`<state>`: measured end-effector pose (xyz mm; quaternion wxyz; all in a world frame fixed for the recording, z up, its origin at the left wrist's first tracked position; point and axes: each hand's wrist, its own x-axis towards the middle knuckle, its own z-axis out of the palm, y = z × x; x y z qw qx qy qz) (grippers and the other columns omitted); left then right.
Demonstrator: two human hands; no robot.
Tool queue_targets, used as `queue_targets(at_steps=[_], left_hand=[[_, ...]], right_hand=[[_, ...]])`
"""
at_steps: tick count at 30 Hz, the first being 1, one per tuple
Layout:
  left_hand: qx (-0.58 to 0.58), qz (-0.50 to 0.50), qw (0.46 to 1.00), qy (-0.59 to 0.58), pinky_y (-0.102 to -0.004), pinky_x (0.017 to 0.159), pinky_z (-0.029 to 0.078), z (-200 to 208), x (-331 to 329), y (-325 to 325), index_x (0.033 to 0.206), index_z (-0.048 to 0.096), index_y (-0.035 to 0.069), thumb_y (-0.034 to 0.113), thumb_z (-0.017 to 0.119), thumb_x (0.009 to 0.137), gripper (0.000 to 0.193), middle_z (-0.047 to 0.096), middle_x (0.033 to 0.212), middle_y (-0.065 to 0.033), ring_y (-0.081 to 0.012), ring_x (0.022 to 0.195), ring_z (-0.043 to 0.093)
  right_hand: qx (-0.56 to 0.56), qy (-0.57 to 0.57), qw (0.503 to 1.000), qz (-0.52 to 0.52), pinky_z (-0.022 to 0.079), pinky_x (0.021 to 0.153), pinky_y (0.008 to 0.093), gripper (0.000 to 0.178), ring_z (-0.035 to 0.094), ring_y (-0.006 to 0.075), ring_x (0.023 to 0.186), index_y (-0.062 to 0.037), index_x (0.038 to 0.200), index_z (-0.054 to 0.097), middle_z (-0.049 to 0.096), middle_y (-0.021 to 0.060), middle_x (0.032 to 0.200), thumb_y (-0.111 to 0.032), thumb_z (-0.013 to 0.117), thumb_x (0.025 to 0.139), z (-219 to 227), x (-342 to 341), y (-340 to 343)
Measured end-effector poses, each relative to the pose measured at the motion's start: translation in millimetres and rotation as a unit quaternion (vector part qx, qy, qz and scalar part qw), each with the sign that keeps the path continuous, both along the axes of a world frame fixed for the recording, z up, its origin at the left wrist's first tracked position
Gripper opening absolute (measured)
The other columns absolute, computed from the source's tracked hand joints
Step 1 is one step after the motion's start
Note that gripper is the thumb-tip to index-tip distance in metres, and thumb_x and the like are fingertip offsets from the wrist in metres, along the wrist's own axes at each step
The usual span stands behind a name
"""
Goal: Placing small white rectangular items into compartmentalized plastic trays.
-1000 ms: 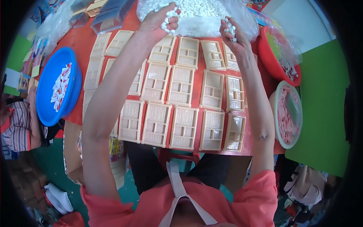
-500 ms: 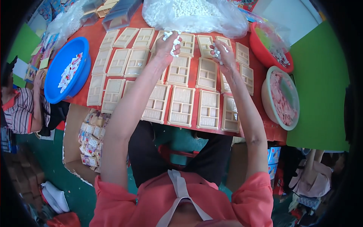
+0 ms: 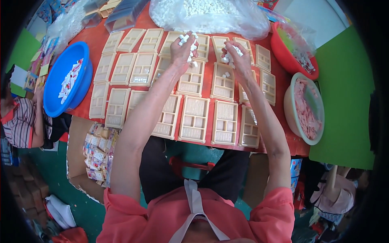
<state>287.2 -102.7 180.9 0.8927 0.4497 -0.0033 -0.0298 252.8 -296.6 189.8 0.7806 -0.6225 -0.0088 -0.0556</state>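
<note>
Several beige plastic compartment trays (image 3: 195,118) lie in rows on a red table (image 3: 283,141). My left hand (image 3: 183,47) is closed on a handful of small white pieces (image 3: 187,38) above a tray in the second row. My right hand (image 3: 238,56) holds more white pieces (image 3: 231,54) over the neighbouring tray (image 3: 223,81), where two or three pieces lie in a compartment. A clear plastic bag (image 3: 210,14) full of the same white pieces sits at the table's far edge, just beyond both hands.
A blue basin (image 3: 67,79) with small packets stands at the left, a red basin (image 3: 291,50) and a pale basin of pink pieces (image 3: 306,109) at the right. A cardboard box of packets (image 3: 95,152) sits below the table. A person in stripes (image 3: 18,123) is at far left.
Both hands came back from the bag of white pieces, each with a handful, and are now over the trays in the second row.
</note>
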Motion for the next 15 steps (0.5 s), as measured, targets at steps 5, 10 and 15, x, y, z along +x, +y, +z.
queue_targets(at_steps=[5, 10, 15], left_hand=[[0.015, -0.011, 1.000, -0.024, -0.0260, 0.045, 0.045, -6, 3, 2, 0.111, 0.056, 0.004, 0.015, 0.065, 0.088, 0.027, 0.059, 0.078, -0.0057, -0.0114, 0.055, 0.053], [0.016, -0.012, 0.999, -0.034, -0.0266, 0.047, 0.046, -11, 3, 6, 0.110, 0.057, 0.005, 0.017, 0.067, 0.087, 0.027, 0.059, 0.078, -0.0048, -0.0117, 0.056, 0.055], [0.036, -0.025, 0.999, -0.028, -0.0268, 0.049, 0.048, -10, -1, 9, 0.109, 0.058, 0.006, 0.019, 0.068, 0.087, 0.028, 0.059, 0.080, -0.0041, -0.0123, 0.058, 0.056]], right_hand=[[-0.011, 0.016, 1.000, -0.008, 0.045, 0.056, 0.0250, 0.026, 0.063, 0.0115, 0.073, -0.0100, 0.104, 0.064, 0.065, 0.0032, 0.085, -0.026, 0.071, 0.085, -2, -1, -1], [-0.006, 0.036, 0.999, 0.000, 0.046, 0.059, 0.0254, 0.024, 0.063, 0.0116, 0.075, -0.0109, 0.102, 0.064, 0.065, 0.0020, 0.086, -0.026, 0.071, 0.085, -6, -2, 2], [0.040, 0.010, 0.999, -0.013, 0.044, 0.058, 0.0243, 0.025, 0.060, 0.0114, 0.070, -0.0095, 0.102, 0.063, 0.063, 0.0022, 0.081, -0.026, 0.071, 0.085, -7, -4, 8]])
